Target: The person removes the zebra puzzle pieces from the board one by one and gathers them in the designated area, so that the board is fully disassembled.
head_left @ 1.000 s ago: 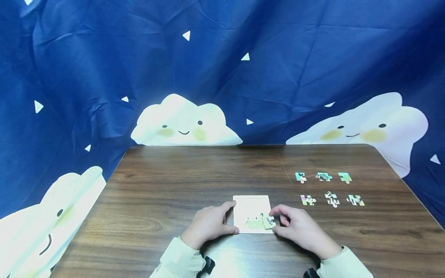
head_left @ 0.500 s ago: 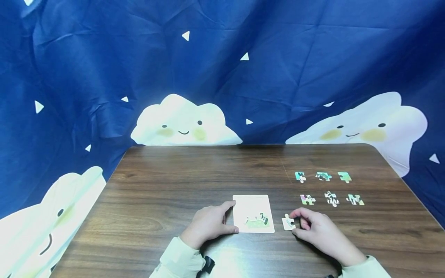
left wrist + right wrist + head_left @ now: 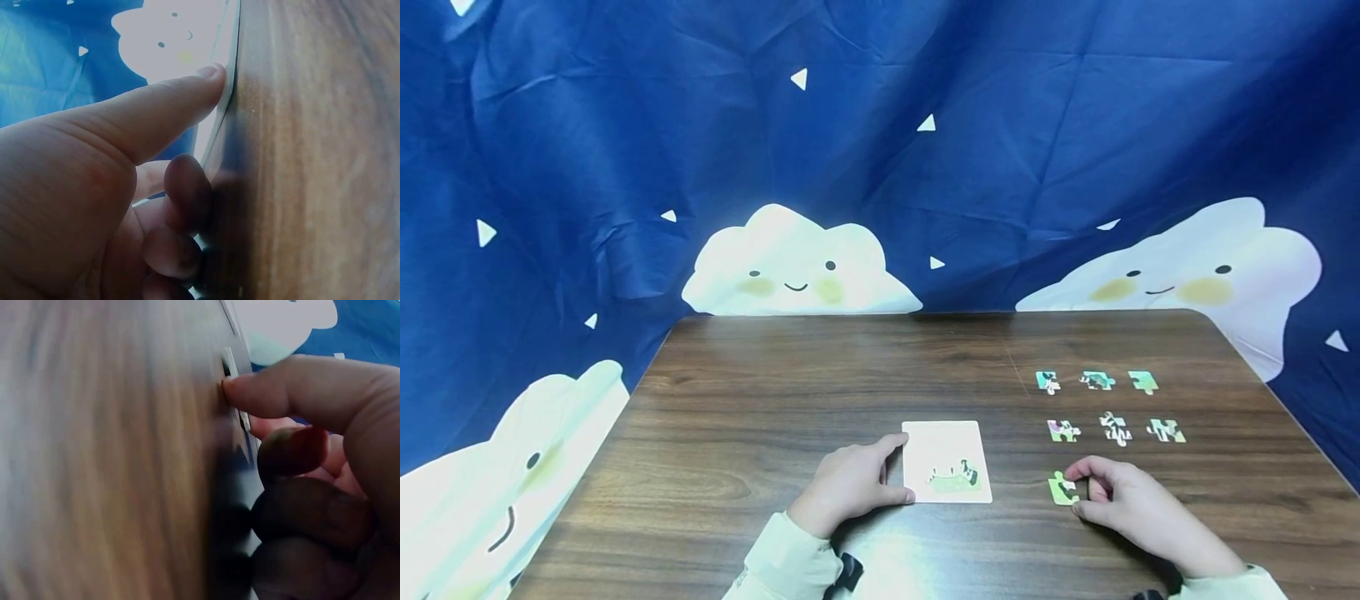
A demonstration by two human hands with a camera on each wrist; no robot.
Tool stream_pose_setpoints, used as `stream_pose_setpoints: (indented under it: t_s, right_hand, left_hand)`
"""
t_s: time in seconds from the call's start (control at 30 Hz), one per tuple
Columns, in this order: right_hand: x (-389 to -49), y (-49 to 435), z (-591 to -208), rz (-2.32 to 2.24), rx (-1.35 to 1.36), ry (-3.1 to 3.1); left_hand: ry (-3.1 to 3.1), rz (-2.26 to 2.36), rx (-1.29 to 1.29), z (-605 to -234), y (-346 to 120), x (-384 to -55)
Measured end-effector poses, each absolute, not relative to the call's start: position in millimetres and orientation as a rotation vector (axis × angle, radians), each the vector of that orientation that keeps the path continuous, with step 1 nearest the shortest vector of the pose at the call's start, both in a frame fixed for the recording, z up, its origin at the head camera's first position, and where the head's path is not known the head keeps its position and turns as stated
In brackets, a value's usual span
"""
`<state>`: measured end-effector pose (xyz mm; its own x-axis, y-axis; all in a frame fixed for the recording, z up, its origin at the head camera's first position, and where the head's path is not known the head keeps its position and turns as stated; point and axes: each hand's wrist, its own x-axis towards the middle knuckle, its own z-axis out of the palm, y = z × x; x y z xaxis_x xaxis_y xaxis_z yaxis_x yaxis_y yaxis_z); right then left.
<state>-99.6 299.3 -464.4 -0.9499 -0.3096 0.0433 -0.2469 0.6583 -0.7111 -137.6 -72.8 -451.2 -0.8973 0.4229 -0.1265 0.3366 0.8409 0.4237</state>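
A square pale puzzle board (image 3: 942,450) lies on the table, with a small green, black and white picture in its lower part. At its left edge, my left hand (image 3: 852,482) touches it with spread thumb and index finger. The straight thumb (image 3: 169,109) presses the board's rim in the left wrist view, other fingers curled below. Right of the board, my right hand (image 3: 1131,504) pinches a green puzzle piece (image 3: 1063,492) with a black and white patch between thumb and index finger. Edge-on, that piece shows as a thin sliver (image 3: 234,365) in the right wrist view.
Several loose puzzle pieces lie in two rows beyond my right hand, among them a green one (image 3: 1143,382) and a pink and green one (image 3: 1063,431). The brown wooden table (image 3: 760,392) ends at a blue cloth (image 3: 865,167) printed with clouds.
My right hand has moved right, from over the board's lower right corner onto the table beside it, carrying the puzzle piece. The left hand and board have stayed put.
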Motion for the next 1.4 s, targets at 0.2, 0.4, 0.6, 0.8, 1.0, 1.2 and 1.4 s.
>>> stream_pose_setpoints:
  t_s: [0.2, 0.4, 0.6, 0.8, 1.0, 1.2, 1.4]
  right_hand:
    - [-96.9, 310.6, -465.6, -1.184, -0.445, 2.790]
    - [-96.9, 312.7, -467.8, -1.202, -0.444, 2.788]
    - [-96.5, 311.4, -465.3, -1.253, -0.459, 2.787]
    - [-96.3, 299.5, -458.9, -1.279, -0.454, 2.907]
    - [-97.0, 276.8, -457.5, -1.367, -0.528, 2.928]
    - [-100.5, 250.6, -455.3, -1.356, -0.570, 2.891]
    - [-105.1, 229.7, -452.4, -1.296, -0.579, 2.839]
  left_hand:
    - [2.805, 0.588, 0.586, -451.8, -72.5, -137.5]
    - [2.804, 0.601, 0.591, -451.7, -73.2, -137.8]
    - [2.798, 0.607, 0.586, -452.7, -73.4, -138.4]
    - [2.799, 0.609, 0.589, -451.8, -74.0, -137.9]
    - [2.797, 0.605, 0.589, -451.9, -74.0, -138.1]
    - [2.802, 0.595, 0.591, -453.8, -73.5, -138.8]
    - [2.802, 0.596, 0.588, -454.6, -72.8, -138.8]
